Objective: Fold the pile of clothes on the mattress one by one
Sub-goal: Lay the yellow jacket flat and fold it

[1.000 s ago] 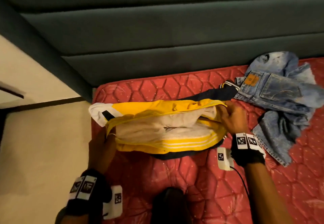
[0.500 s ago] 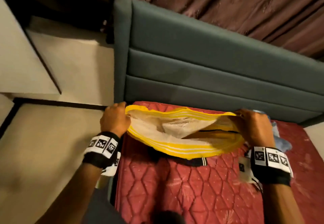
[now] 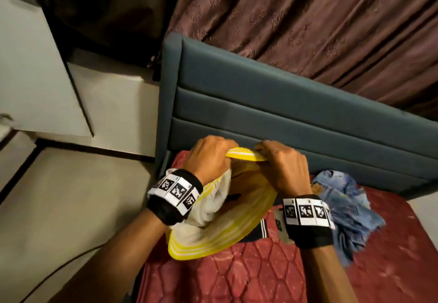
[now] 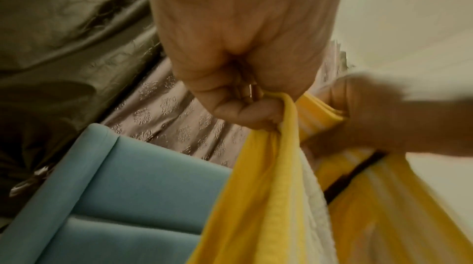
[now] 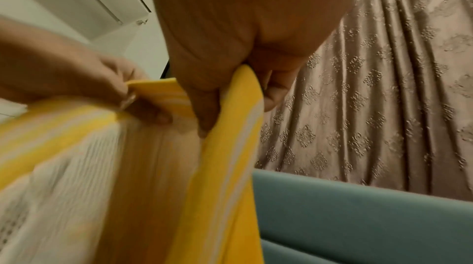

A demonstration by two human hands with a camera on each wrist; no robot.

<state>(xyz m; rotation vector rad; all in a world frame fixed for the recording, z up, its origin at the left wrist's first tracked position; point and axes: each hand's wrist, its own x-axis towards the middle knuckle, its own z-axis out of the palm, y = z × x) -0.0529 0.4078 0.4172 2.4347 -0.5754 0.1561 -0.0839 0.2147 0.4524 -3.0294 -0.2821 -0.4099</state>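
A yellow garment [image 3: 227, 238] with white stripes and a white mesh lining hangs in the air above the red mattress [image 3: 237, 279]. My left hand [image 3: 209, 158] grips its striped top edge, fingers curled round the cloth [image 4: 286, 118]. Close beside it my right hand [image 3: 282, 165] pinches the same edge [image 5: 238, 94]. The two hands are almost together in front of the headboard. A dark blue garment [image 3: 258, 231] with white stripes lies under the yellow one. Crumpled blue jeans [image 3: 348, 208] lie on the mattress to the right.
A teal padded headboard [image 3: 284, 103] stands right behind my hands, with a brown patterned curtain [image 3: 308, 23] above it. Pale floor [image 3: 59, 208] and a white cabinet [image 3: 30, 65] lie to the left of the bed. A thin cable crosses the floor.
Both hands lifted the yellow garment off the mattress and came together, from stretched wide apart to nearly touching. The view tilted up toward headboard and curtain.
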